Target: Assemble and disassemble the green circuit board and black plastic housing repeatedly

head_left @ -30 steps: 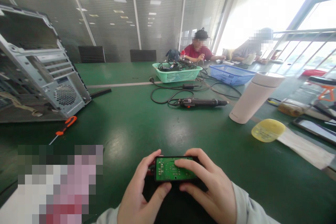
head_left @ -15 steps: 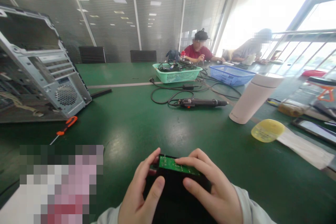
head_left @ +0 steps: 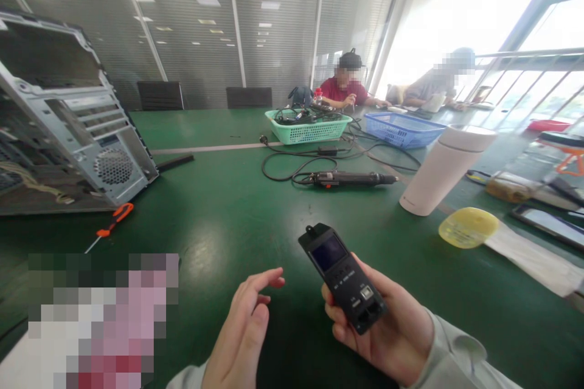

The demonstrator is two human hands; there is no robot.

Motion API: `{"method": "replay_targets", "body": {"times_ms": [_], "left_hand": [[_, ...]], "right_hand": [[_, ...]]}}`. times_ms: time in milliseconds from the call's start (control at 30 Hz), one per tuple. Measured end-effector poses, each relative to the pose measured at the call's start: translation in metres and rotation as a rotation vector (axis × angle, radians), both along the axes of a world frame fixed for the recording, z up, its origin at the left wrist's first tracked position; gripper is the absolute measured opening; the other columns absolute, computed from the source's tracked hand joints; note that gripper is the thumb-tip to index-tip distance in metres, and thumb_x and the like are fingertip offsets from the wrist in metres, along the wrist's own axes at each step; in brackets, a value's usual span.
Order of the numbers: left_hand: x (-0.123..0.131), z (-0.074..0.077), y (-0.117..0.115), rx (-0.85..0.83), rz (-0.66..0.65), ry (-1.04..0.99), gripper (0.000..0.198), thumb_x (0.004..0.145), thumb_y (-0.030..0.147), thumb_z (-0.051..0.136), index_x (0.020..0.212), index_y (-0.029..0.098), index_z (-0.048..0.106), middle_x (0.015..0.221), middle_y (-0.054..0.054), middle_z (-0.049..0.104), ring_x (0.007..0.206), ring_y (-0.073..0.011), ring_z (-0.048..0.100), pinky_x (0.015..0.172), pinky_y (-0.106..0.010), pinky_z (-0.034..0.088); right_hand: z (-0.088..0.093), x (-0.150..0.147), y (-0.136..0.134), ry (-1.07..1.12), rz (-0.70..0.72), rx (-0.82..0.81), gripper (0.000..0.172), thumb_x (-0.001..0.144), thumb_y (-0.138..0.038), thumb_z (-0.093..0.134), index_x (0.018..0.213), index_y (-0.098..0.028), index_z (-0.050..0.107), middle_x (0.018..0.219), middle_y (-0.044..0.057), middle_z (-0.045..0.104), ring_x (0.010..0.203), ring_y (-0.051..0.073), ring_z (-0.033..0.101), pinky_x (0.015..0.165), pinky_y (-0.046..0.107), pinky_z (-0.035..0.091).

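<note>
Grey sheet metal on the far left: the opened computer case (head_left: 91,134) lies on the green table (head_left: 219,213), its left part cut off by the frame edge and its inside too dark for me to read. Just in front of it lies an orange-handled screwdriver (head_left: 113,225). Bottom left, a pixelated patch (head_left: 98,322) hides whatever is there. Now my left hand (head_left: 244,334): it's open, fingers loosely curved, touching nothing, and the wrist runs out of the bottom edge. Just beside it, my right hand (head_left: 392,337) has the black module (head_left: 342,276) gripped from below, fingers wrapped round its near end, with the palm side hidden behind the casing. The module is held up off the table, low and centre in my view, its far end slanting up and to the left. I can see a small dark screen and sockets at the near end, but the tiny white labels are too small to read. Further back, well apart, a corded electric screwdriver (head_left: 351,179) lies mid-table. To the right stands a white tumbler (head_left: 440,173), a yellow lid (head_left: 468,227) lies near it, and a phone (head_left: 547,226) is clipped by the right edge.
</note>
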State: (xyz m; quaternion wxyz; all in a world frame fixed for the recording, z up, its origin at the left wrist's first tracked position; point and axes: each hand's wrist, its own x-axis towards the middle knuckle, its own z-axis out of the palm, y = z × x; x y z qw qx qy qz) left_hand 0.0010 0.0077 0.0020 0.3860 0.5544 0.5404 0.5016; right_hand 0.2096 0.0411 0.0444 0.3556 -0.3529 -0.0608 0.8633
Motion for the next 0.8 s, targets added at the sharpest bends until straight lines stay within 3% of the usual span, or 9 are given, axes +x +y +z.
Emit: {"method": "replay_targets", "body": {"times_ms": [100,200,333,400,467,633,800], "left_hand": [[0.007,0.01,-0.006,0.008,-0.029,0.016,0.037,0.095,0.05,0.044,0.114,0.03,0.069,0.112,-0.005,0.07,0.106,-0.0271,0.062,0.097,-0.04,0.05],[0.005,0.009,-0.005,0.016,-0.068,0.048,0.032,0.096,0.045,0.045,0.116,0.032,0.067,0.117,-0.003,0.068,0.107,-0.0254,0.061,0.098,-0.038,0.049],[0.003,0.003,-0.004,0.055,-0.065,0.044,0.032,0.097,0.038,0.048,0.127,0.037,0.058,0.129,-0.001,0.063,0.113,-0.0234,0.059,0.098,-0.035,0.048],[0.003,0.001,-0.005,0.085,-0.085,0.063,0.035,0.097,0.035,0.049,0.131,0.038,0.054,0.136,-0.001,0.059,0.119,-0.023,0.057,0.098,-0.034,0.048],[0.003,0.001,-0.005,0.111,-0.11,0.108,0.037,0.096,0.032,0.051,0.133,0.039,0.052,0.138,0.0,0.057,0.122,-0.0229,0.055,0.098,-0.033,0.048],[0.001,0.002,-0.001,0.145,-0.107,0.22,0.026,0.092,0.029,0.056,0.117,0.035,0.061,0.123,-0.001,0.065,0.117,-0.0231,0.059,0.095,-0.034,0.05],[0.001,0.005,0.002,0.131,-0.117,0.251,0.026,0.088,0.026,0.06,0.113,0.032,0.061,0.121,-0.003,0.069,0.115,-0.0243,0.062,0.093,-0.037,0.051]], "right_hand": [[-0.004,0.003,0.001,-0.072,-0.081,0.031,0.036,0.085,-0.05,0.063,0.079,-0.014,0.068,0.067,0.002,0.067,0.057,0.01,0.063,0.06,0.024,0.054],[-0.011,0.006,0.001,-0.262,-0.107,0.247,0.034,0.078,-0.05,0.071,0.093,-0.019,0.07,0.079,0.001,0.069,0.066,0.012,0.064,0.065,0.026,0.054],[-0.019,0.007,-0.002,-0.777,-0.092,0.87,0.041,0.083,-0.055,0.061,0.109,-0.024,0.069,0.098,0.005,0.066,0.088,0.018,0.063,0.079,0.031,0.053],[-0.022,0.005,-0.005,-1.015,-0.109,1.163,0.034,0.087,-0.046,0.058,0.111,-0.025,0.069,0.104,0.006,0.062,0.097,0.019,0.061,0.087,0.032,0.051],[-0.024,0.004,-0.009,-1.203,-0.107,1.354,0.028,0.088,-0.034,0.056,0.114,-0.028,0.067,0.11,0.006,0.058,0.102,0.019,0.059,0.091,0.033,0.05],[-0.022,0.004,-0.015,-1.418,-0.041,1.691,0.037,0.087,-0.022,0.058,0.123,-0.031,0.058,0.112,0.006,0.059,0.103,0.021,0.057,0.089,0.035,0.052],[-0.014,0.006,-0.014,-1.401,-0.059,1.805,0.034,0.091,-0.022,0.054,0.124,-0.028,0.05,0.111,0.006,0.059,0.102,0.02,0.059,0.086,0.031,0.052]]}}
